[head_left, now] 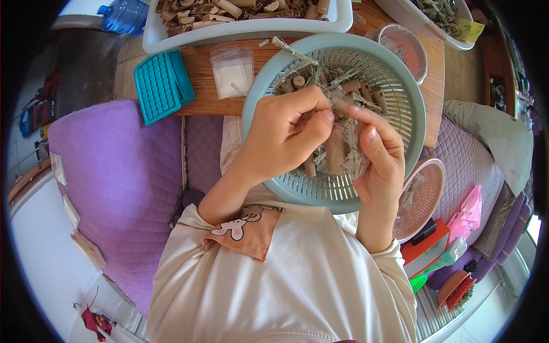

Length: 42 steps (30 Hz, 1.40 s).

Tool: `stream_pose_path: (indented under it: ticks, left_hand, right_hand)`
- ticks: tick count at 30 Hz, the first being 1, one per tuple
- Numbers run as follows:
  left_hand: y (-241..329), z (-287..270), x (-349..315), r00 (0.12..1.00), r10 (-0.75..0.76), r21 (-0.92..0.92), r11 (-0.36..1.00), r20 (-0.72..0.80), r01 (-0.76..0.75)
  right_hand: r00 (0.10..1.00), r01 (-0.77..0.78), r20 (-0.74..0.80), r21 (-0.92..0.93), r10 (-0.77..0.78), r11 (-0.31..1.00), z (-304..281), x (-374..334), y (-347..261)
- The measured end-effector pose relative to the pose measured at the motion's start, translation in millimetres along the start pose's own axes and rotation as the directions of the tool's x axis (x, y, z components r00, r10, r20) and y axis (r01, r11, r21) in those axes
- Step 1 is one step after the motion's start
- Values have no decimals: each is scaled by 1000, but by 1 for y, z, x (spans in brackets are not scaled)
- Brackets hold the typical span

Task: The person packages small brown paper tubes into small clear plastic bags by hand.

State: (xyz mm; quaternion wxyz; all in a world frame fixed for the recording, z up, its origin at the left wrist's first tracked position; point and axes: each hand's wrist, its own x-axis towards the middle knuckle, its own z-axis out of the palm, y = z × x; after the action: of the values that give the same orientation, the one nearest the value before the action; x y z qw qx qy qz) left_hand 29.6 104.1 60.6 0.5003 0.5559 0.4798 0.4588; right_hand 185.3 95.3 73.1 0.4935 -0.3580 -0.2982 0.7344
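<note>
Both hands meet over a round grey-green plastic basket (pixel 414 108) with a slotted wall. Inside it lie short brown tubes (pixel 336 154) mixed with pale, dry-looking strands. My left hand (pixel 289 128) is closed, thumb pressed to the bent index finger; whatever it pinches is hidden. My right hand (pixel 380 154) curls around a bundle of pale strands (pixel 359 163) beside its palm, thumb and index finger pointing toward the left hand. A small tan tube (pixel 341 106) shows just between the fingertips of the two hands.
Beyond the basket stands a white tray (pixel 246 35) of brown tube pieces. A teal ridged tray (pixel 160 86) and clear bag (pixel 233 71) lie left on the wooden table (pixel 200 106). A clear tub (pixel 409 51) sits right, with a pink basket (pixel 439 177) nearer me.
</note>
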Motion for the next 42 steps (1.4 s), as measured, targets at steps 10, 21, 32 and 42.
stream_pose_path:
  ticks: [10,21,32,42]
  left_hand:
    - [-5,11,-6,889,441,186,890,-123,-416]
    - [77,-186,24,994,92,424,899,59,-108]
    - [40,-359,101,881,16,563,774,-472,288]
    - [45,-263,50,798,318,461,885,-512,-57]
  right_hand:
    - [968,-234,233,711,93,664,-8,5,16]
    - [765,-552,-478,-832,-431,-58,-126,-79,-92]
    - [960,-91,-64,-992,-273,-86,-62,-22,-49]
    - [984,144,163,-962,-66,-231,-40,27,-2]
